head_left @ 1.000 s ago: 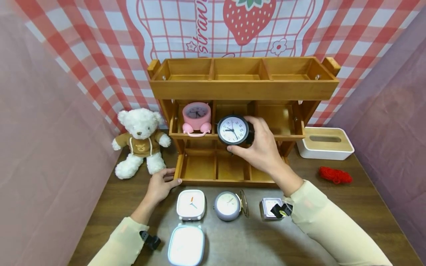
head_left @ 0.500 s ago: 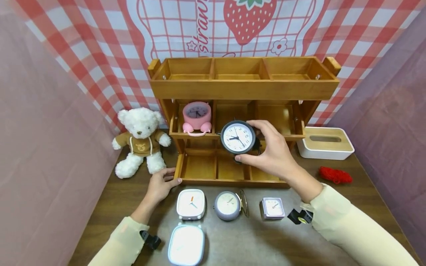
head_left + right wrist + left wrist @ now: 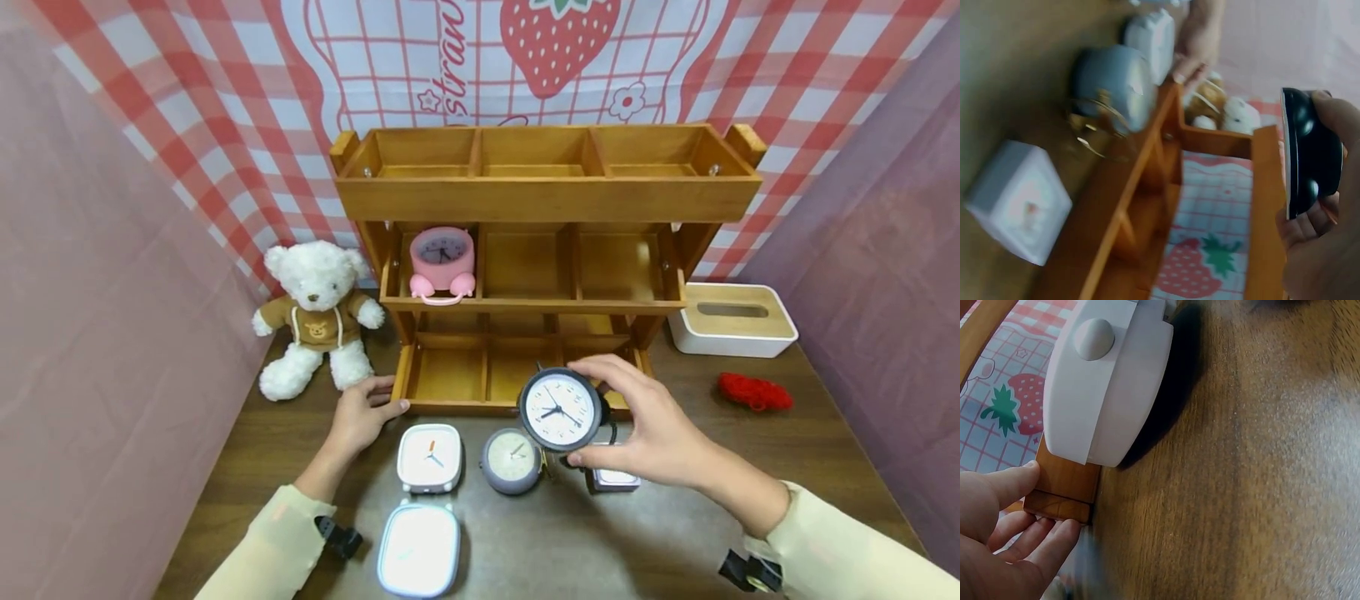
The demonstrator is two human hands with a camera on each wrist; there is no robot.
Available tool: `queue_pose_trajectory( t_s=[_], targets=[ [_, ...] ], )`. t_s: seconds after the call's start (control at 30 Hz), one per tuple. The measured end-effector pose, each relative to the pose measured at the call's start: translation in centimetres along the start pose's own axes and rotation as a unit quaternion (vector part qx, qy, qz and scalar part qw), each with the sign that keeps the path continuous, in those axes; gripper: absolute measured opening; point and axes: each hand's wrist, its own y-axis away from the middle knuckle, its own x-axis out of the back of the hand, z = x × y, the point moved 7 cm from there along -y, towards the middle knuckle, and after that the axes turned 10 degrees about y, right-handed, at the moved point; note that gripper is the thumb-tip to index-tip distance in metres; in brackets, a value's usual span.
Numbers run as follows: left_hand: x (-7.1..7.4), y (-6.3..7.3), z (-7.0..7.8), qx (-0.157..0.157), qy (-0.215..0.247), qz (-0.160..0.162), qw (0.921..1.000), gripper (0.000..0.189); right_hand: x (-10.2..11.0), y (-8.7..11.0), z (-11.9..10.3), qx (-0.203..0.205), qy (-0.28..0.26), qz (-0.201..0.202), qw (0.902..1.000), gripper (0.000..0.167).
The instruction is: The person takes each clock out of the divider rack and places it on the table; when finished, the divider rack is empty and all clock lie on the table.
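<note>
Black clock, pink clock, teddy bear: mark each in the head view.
Black clock (image 3: 560,409), head view: on its dial.
Pink clock (image 3: 442,272), head view: body below the dial.
Teddy bear (image 3: 318,317), head view: brown top.

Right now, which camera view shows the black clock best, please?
The head view: there the black clock turns its whole white dial to the camera. The right wrist view shows it edge-on, dial unseen; in the left wrist view I cannot make it out.

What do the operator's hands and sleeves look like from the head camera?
The left hand and right hand are ungloved, with no rings visible. The left sleeve and right sleeve are long and pale cream. A small black device shows at each cuff: left, right.
</note>
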Motion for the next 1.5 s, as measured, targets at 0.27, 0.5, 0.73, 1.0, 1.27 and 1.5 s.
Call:
queue_pose_trajectory(
  t_s=[0.27, 0.5, 0.73, 1.0, 1.27, 1.5],
  targets=[
    [0.0, -0.1, 0.0, 0.0, -0.006, 0.001, 1.0, 0.051, -4.4, 4.6, -0.2, 0.037, -0.025, -0.063, 0.997, 0.093],
    [0.0, 0.1, 0.0, 0.002, -0.01, 0.001, 0.9999, 0.05, -8.6, 7.3, -0.9, 0.067, -0.031, -0.106, 0.9916, 0.089],
    [0.0, 0.2, 0.1, 0.003, -0.01, 0.002, 0.9999, 0.05, -12.0, 9.1, -1.0, 0.073, -0.054, -0.141, 0.9858, 0.089],
    [0.0, 0.1, 0.0, 0.003, -0.01, 0.002, 0.9999, 0.05, -14.0, 9.6, -1.0, 0.082, -0.035, -0.14, 0.9861, 0.09],
    [0.0, 0.0, 0.1, -0.002, -0.008, 0.001, 1.0, 0.05, -15.0, 9.4, -0.4, 0.072, -0.02, -0.154, 0.9853, 0.091],
    [0.0, 0.2, 0.0, 0.004, -0.008, 0.0, 1.0, 0.05, -15.4, 9.3, 0.0, 0.057, -0.015, -0.178, 0.9823, 0.091]
  ],
)
